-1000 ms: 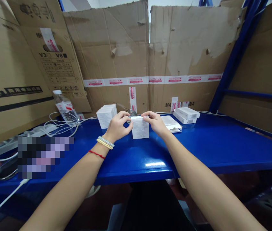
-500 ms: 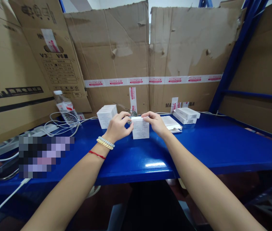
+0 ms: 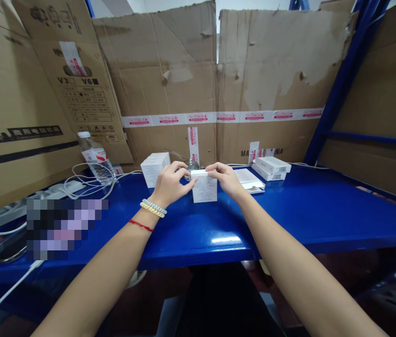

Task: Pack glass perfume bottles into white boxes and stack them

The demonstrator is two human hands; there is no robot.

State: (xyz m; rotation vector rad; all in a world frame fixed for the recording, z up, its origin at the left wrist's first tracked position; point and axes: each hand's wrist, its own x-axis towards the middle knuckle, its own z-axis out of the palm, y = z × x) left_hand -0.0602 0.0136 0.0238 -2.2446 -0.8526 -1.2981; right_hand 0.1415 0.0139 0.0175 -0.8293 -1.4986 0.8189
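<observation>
A small white box (image 3: 205,191) with fine print on its front stands upright on the blue table, between my hands. My left hand (image 3: 170,183) is curled at its left edge, with the thumb tip by the upper left corner. At the upper right corner, the fingers of my right hand (image 3: 226,179) pinch the top edge. A clear glass object (image 3: 192,165) stands just behind the box, partly hidden by it and my left fingers. Left of my left hand stands a row of similar white boxes (image 3: 153,170).
A flat opened white carton (image 3: 249,179) lies right of my right hand, with two stacked white boxes (image 3: 271,168) beyond it. A plastic bottle (image 3: 97,161), coiled white cable, power strip (image 3: 59,191) and blurred phone (image 3: 61,229) occupy the left. Cardboard sheets (image 3: 162,70) wall the back.
My left thumb has shifted slightly up and inward at the box's left corner. The box and my right hand stay almost where they were.
</observation>
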